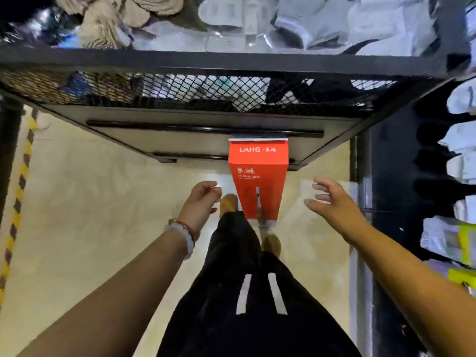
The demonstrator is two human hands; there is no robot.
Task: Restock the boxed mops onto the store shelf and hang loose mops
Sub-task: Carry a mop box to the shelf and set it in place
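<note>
A tall red mop box with white lettering stands upright on the pale floor, its top under the edge of a black mesh shelf. My left hand hovers just left of the box, fingers loosely curled, holding nothing. My right hand is to the right of the box, apart from it, fingers spread and relaxed. Neither hand touches the box.
Bagged white and beige mop heads lie on top of the mesh shelf. More packaged goods hang on the dark rack at the right. A yellow-and-black striped line runs along the floor at the left. My legs and feet are below the box.
</note>
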